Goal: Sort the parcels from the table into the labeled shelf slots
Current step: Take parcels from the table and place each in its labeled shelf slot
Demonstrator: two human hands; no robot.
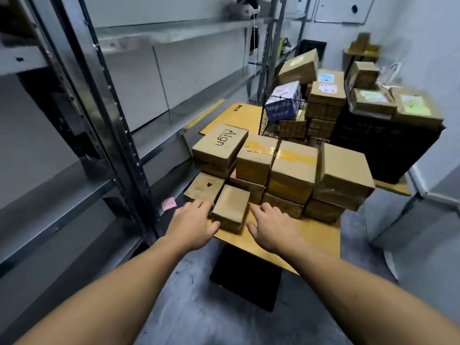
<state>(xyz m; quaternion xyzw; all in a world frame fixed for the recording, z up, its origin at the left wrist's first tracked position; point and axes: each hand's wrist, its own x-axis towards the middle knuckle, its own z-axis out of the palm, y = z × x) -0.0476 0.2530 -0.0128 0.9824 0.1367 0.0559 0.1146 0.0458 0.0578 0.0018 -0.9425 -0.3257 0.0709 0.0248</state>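
Head view: your open left hand and right hand flank the small box, gripping nothing; its long axis runs away from you, stacked parcels crowding just behind it.

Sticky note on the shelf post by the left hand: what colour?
Pink sticky note, with faint handwriting; seen in the head view.

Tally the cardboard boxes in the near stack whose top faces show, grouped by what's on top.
Box printed "Align": 1
Yellow-taped boxes: 2
Box with a small black mark: 1
Plain-topped boxes: 2
Total: 6
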